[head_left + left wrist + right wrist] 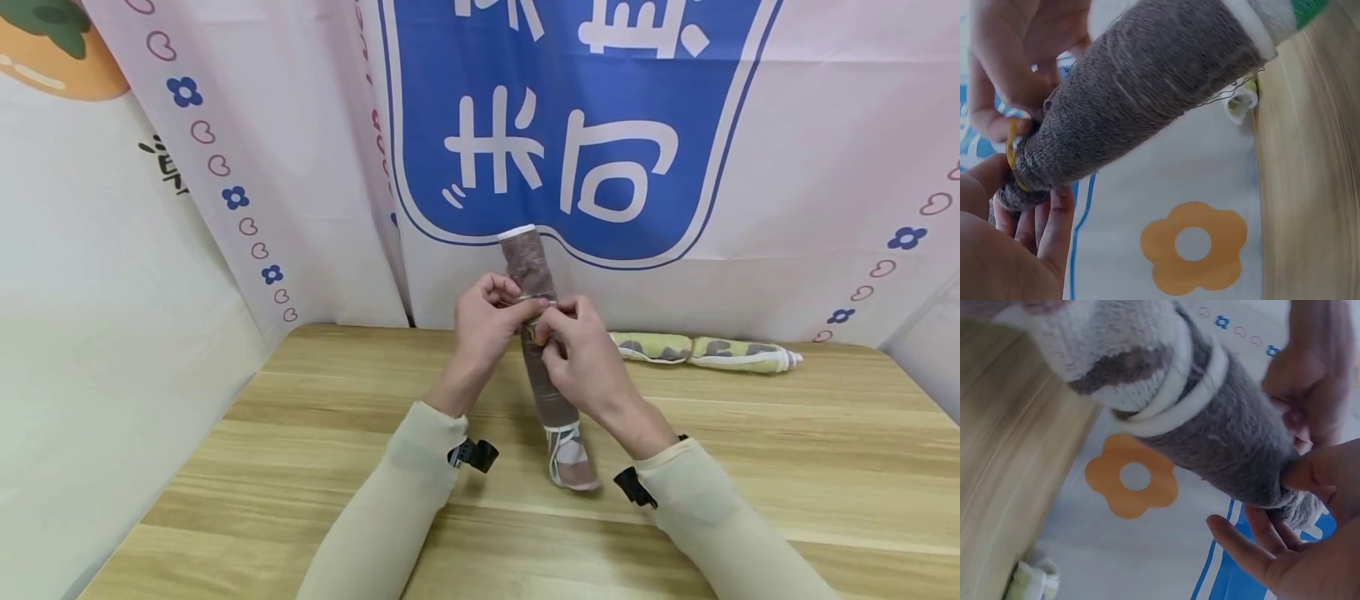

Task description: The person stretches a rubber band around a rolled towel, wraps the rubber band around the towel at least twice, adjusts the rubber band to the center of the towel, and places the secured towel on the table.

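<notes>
A rolled grey-brown towel (pixel 551 392) slants up from the table, held between both hands. Its far end has a white edge, and a white and brown patterned part shows at the near end. Around its narrowed middle runs a thin yellow rubber band (pixel 1011 156). My left hand (pixel 487 321) grips the roll at this waist, thumb on top and fingers beneath in the left wrist view. Close against it, my right hand (pixel 588 358) has thumb and fingers curled at the same spot, pinching the band there. Fingers partly hide the band.
Behind my right hand lies a green and grey rolled towel (pixel 735 354), tied at its middle, near the back edge of the wooden table (pixel 300 467). A printed cloth (pixel 322 167) hangs close behind the table.
</notes>
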### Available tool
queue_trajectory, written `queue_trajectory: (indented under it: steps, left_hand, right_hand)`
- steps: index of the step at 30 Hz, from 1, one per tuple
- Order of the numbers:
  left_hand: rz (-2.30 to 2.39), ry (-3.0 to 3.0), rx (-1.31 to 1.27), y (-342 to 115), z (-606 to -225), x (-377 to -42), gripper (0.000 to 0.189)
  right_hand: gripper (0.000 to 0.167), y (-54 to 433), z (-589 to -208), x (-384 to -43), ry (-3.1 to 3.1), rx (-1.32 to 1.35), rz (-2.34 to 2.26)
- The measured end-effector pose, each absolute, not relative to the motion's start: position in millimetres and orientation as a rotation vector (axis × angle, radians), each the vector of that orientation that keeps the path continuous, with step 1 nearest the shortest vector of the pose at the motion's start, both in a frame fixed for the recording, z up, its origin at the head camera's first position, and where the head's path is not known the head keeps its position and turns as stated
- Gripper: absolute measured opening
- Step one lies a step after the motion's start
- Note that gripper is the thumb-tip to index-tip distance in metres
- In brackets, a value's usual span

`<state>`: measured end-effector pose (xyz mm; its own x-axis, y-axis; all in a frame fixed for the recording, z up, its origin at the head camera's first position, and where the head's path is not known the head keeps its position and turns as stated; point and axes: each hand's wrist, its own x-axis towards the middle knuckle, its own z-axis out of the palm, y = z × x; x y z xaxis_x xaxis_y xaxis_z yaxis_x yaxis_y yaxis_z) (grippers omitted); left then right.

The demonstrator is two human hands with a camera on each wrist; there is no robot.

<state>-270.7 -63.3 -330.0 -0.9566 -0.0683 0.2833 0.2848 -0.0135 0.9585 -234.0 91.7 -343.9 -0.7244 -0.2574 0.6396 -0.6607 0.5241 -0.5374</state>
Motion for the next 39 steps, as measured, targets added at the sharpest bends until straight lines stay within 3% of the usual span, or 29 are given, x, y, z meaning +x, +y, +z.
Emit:
queue_trajectory:
  steps: [5, 11, 18, 23, 29, 39]
  left_hand:
    - [-1.916, -2.02, -0.214, -60.2, -329.7, -268.9, 0.03]
    - [-1.909, -1.992, -0.282, -60.9, -332.6, -270.9, 0.03]
    - [-2.437, -1.852, -0.412, -69.3, -339.9, -283.1, 0.015]
    - [-2.462, -1.942, -0.414, -73.7, -341.7, -286.3, 0.021]
    - [-2.339, -1.971, -0.319, -69.3, -335.9, -282.4, 0.033]
    - [-2.188, -1.958, -0.24, -62.5, -334.6, -276.1, 0.037]
  right_hand:
    - [0.01, 90.6, -342.6, -231.1, -2.343, 0.649, 1.041]
    - [0.039, 90.1, -338.1, -229.0, -2.51, 0.515, 1.087]
    - [0.033, 107.2, -332.9, -236.9, -2.427, 0.471, 1.673]
    - [0.033, 113.0, -333.5, -243.4, -2.418, 0.482, 1.988]
    - [0.04, 106.0, -333.9, -240.0, -2.492, 0.478, 1.676]
    - [0.021, 91.3, -338.9, -230.3, -2.354, 0.706, 1.078]
